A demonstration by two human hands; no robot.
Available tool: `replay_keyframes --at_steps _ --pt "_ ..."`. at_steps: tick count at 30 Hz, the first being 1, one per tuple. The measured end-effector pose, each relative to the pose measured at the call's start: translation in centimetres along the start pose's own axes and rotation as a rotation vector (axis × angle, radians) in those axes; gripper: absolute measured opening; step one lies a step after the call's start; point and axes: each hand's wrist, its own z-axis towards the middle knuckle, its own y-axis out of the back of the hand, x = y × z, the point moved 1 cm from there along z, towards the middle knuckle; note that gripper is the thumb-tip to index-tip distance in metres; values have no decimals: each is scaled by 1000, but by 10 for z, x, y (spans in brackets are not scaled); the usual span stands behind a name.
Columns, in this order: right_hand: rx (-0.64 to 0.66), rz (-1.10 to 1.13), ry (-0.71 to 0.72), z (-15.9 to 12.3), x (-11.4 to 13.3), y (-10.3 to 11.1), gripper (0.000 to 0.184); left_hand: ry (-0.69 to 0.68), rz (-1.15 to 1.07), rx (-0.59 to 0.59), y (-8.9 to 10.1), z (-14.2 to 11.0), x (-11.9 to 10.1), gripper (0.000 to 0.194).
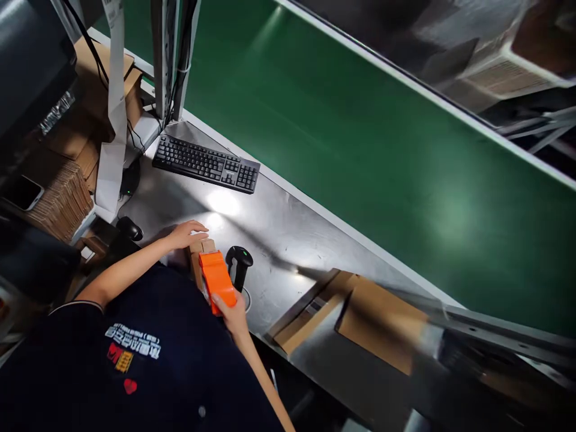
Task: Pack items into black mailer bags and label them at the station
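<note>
A small brown cardboard box [196,262] sits on the metal worktop close to my body, partly covered by the tape dispenser. My left hand [184,234] is at its far end, fingers stretched out along the top edge; whether they press on it I cannot tell. In my right hand [233,313] is an orange tape dispenser [217,277], gripped at its near end, with its front end over the box. Just right of the dispenser a black handheld barcode scanner [240,259] stands on the worktop.
A black keyboard [206,162] lies by the green conveyor belt [333,138]. Flattened cardboard [58,195] is stacked on the left, with a phone [23,192] on top. A black mouse [129,228] is beyond my left forearm. An open carton [382,321] stands at the right.
</note>
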Motion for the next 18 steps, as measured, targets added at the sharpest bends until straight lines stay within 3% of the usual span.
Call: replay_keyframes --at_steps 9,16,18 --pt "6 34 -39 -11 -12 0 55 -142 24 238 0 -17 -54 34" --pt "-7 4 -17 -10 -8 1 53 -136 84 261 1 -9 -54 36" --pt "-19 -4 -10 -11 -8 1 53 -144 127 271 0 -9 -53 28"
